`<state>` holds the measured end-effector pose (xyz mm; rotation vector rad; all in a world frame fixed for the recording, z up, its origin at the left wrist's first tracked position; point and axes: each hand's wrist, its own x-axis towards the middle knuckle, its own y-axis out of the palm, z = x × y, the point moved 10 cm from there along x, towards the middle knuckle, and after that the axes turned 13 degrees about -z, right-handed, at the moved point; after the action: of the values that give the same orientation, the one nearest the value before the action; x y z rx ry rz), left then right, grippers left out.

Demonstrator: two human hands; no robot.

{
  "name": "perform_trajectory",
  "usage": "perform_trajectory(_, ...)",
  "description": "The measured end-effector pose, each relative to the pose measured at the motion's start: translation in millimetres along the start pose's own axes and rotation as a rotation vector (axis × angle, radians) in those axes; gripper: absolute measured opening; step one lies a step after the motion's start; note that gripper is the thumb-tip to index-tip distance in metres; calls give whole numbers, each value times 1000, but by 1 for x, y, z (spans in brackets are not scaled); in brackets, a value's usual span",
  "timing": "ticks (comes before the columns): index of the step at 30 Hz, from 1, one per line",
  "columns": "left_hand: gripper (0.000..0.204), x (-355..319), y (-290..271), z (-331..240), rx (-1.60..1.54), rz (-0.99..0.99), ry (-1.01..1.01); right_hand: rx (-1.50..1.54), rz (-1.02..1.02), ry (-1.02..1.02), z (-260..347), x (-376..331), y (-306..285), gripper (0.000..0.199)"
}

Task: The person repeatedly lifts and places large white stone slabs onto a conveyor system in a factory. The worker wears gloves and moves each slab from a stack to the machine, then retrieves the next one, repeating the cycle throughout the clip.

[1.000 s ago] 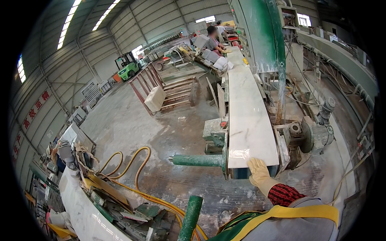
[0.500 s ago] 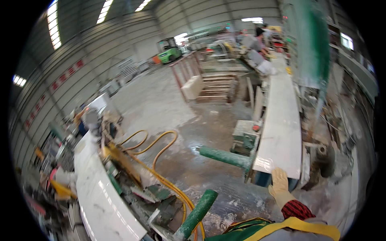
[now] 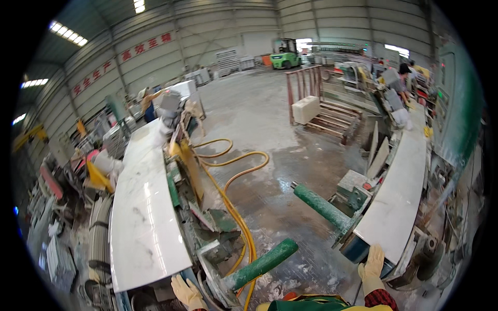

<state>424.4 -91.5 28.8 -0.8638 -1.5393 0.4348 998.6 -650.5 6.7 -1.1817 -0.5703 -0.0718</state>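
Observation:
My right hand (image 3: pixel 372 265), in a cream glove, rests at the near end of a long white stone slab (image 3: pixel 397 194). Its fingers are stretched out and lie against the slab's edge. Another long white slab with grey veining (image 3: pixel 148 217) lies on a machine bed to the left. Just beside that slab's near right corner is my left hand (image 3: pixel 188 294), also gloved, its fingers spread and holding nothing. Whether it touches the machine frame below, I cannot tell.
Two green rollers (image 3: pixel 264 263) (image 3: pixel 321 207) stick out between the slabs. Yellow hoses (image 3: pixel 233 205) loop over the wet floor. Farther off stand a wooden pallet rack (image 3: pixel 332 118) with a pale block (image 3: pixel 306 110) and a green forklift (image 3: pixel 285 56). People work at the far left and far right.
The view has swung left, so everything sits farther right in it. My left hand has come into sight beside the left slab. My right hand stays at the right slab's end.

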Motion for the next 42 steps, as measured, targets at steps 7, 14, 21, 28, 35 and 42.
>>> perform_trajectory(7, 49, -8, 13, 13, -6, 46, -106, 120, 61, -18, -17, -42, 23, 85)
perform_trajectory(14, 49, -3, -9, 1, -88, -51, -82, 134, 219, -339, -37, -132, 63, 82)
perform_trajectory(21, 49, -1, -22, -4, -72, -121, -72, 162, 94, -864, -34, -135, 96, 84)
perform_trajectory(28, 45, 7, -38, -6, -123, -133, -82, 59, 562, -383, 44, -122, 91, 77)
perform_trajectory(35, 48, 13, -52, 1, -230, -102, -138, 52, 619, -583, 237, -169, 52, 93)
perform_trajectory(42, 35, -1, -36, 35, -654, -64, -143, 452, 298, -688, 438, -183, 59, 57)
